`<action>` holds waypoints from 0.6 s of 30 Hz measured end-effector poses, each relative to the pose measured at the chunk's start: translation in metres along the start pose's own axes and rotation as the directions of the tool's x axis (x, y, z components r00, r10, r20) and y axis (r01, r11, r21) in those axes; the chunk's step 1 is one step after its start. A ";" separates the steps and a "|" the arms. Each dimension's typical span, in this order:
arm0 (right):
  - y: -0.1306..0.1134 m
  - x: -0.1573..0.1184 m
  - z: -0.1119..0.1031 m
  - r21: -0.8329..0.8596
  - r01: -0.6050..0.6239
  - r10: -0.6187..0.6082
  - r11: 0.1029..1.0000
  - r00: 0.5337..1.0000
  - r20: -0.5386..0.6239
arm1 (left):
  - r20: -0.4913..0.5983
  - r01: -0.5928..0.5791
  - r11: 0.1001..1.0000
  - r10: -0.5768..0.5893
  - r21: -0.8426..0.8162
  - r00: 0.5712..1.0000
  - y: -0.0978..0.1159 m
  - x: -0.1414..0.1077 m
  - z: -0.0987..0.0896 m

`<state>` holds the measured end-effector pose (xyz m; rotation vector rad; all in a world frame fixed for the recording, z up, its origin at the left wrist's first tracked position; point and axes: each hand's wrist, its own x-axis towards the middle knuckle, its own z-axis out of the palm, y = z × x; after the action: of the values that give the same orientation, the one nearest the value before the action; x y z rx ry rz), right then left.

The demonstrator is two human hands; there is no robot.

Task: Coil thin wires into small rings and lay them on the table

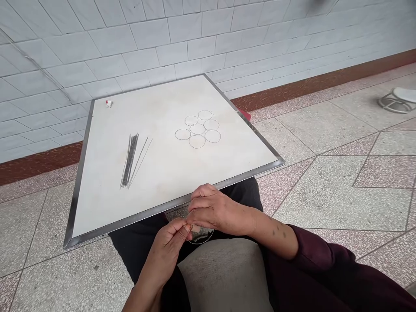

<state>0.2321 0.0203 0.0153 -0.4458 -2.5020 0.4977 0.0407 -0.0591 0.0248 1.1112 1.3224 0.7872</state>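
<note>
Above my lap, at the table's near edge, my left hand (167, 247) and my right hand (217, 210) meet. Both are closed, pinching a thin wire ring (199, 243) whose lower curve shows beneath the fingers. The pinched part of the wire is hidden by my fingertips. On the white tabletop (162, 173), several similar wire rings (204, 129) lie flat in a cluster, right of centre. To the left lies a bundle of straight dark wires (130, 160), with a couple of loose wires (140, 158) beside it.
A small white and red object (109, 104) sits at the table's far left corner. The table has a grey metal edge (130, 220) and stands against a white tiled wall (182, 52). A white stool (401, 97) is on the floor at far right.
</note>
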 end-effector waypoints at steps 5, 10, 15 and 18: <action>-0.002 0.001 0.000 0.034 0.004 -0.004 0.999 1.000 -0.003 | 0.018 0.029 0.997 -0.028 -0.074 0.999 -0.002 0.001 0.001; 0.002 -0.001 0.003 0.051 -0.061 0.063 0.997 0.997 -0.046 | -0.007 0.078 0.966 -0.083 -0.246 0.997 -0.004 -0.001 0.002; 0.004 -0.004 0.006 0.075 -0.079 0.084 0.994 0.994 -0.067 | -0.054 0.037 0.985 -0.047 -0.171 0.997 -0.007 0.000 0.004; 0.002 -0.003 0.006 0.085 -0.082 0.087 0.993 0.994 -0.058 | -0.066 -0.003 0.998 -0.002 -0.069 0.998 -0.007 0.001 0.006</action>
<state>0.2321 0.0197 0.0085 -0.5290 -2.4013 0.6085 0.0454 -0.0613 0.0177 1.0389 1.3403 0.8698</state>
